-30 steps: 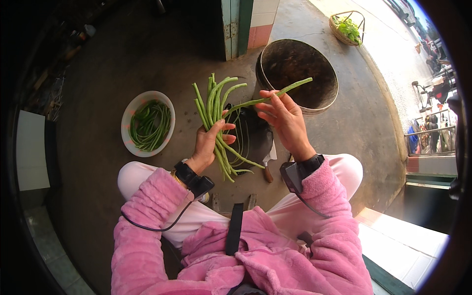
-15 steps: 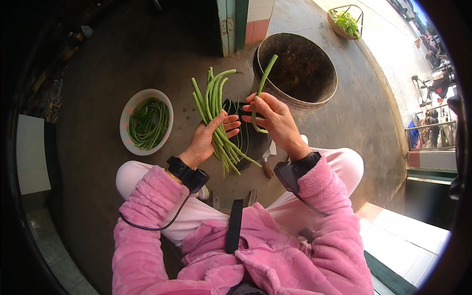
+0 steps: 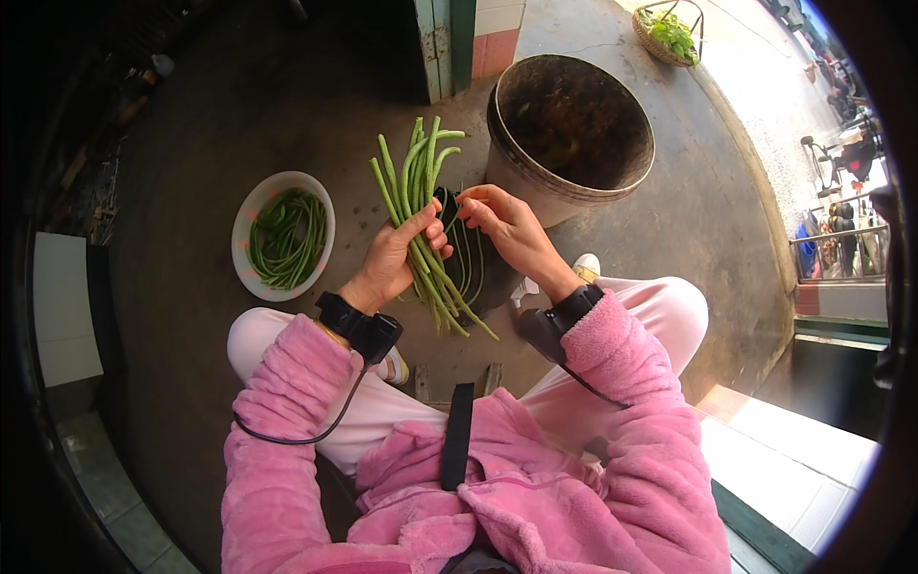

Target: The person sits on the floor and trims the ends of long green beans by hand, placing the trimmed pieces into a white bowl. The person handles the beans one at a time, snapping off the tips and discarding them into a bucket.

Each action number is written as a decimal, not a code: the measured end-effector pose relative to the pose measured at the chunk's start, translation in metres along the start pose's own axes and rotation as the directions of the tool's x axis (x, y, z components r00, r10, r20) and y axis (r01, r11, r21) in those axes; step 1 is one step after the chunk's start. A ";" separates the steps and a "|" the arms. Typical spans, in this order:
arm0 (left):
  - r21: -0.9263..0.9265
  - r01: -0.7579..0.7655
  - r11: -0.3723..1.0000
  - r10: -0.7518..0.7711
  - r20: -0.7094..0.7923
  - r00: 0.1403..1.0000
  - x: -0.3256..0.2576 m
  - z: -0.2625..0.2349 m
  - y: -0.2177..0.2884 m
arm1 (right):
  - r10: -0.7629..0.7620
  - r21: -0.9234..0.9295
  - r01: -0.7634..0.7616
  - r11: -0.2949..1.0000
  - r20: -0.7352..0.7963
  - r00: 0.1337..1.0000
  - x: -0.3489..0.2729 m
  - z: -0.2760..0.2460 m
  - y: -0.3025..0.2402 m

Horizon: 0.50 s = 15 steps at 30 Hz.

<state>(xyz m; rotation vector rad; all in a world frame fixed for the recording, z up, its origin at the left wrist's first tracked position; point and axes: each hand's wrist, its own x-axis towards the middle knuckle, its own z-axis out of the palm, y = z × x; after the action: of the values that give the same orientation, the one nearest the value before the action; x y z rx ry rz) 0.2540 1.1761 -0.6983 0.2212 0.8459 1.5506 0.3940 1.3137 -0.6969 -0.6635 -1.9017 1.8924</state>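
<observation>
Two hands work over a bare concrete floor (image 3: pixel 239 124), seen from above a seated person in a fluffy pink jacket (image 3: pixel 535 478). Farthest left lies a pale slab (image 3: pixel 62 306) at the dark edge of the view. Next comes a white bowl (image 3: pixel 251 212) on the floor, holding short green bean pieces (image 3: pixel 285 237). Just right of it, the left hand (image 3: pixel 397 256) is clenched around a bundle of long green beans (image 3: pixel 416 191), whose tips fan upward and whose tails trail down past the wrist. The right hand (image 3: pixel 505 222) meets the bundle from the other side, fingertips pinching at a bean near the bunch's middle. A dark bag (image 3: pixel 469 258) sits beneath both hands, partly hidden by them. Right again stands a large dark metal tub (image 3: pixel 535 182), close behind the right hand. A wicker basket of greens (image 3: pixel 669 33) sits well apart, top right.
</observation>
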 end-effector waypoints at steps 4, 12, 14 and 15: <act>-0.155 -0.001 0.988 0.008 0.046 0.999 -0.004 -0.011 0.023 | 0.089 -0.038 -0.081 0.996 0.431 0.898 -0.016 0.008 0.020; -0.211 -0.071 0.975 0.080 0.033 0.996 -0.011 -0.027 0.048 | 0.175 -0.143 -0.112 0.983 0.572 0.801 -0.029 0.000 0.008; -0.248 -0.112 0.962 0.125 0.037 0.991 -0.012 -0.033 0.056 | 0.210 -0.223 -0.100 0.970 0.553 0.806 -0.031 -0.003 0.003; -0.240 -0.148 0.959 0.155 0.008 0.988 -0.012 -0.035 0.060 | 0.182 -0.216 -0.073 0.974 0.544 0.819 -0.032 -0.004 0.002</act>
<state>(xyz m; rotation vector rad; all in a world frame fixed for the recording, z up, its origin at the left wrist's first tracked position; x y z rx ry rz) 0.1890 1.1552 -0.6819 0.1335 0.6248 1.7735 0.4227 1.2983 -0.6965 -0.2987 -2.4730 2.1878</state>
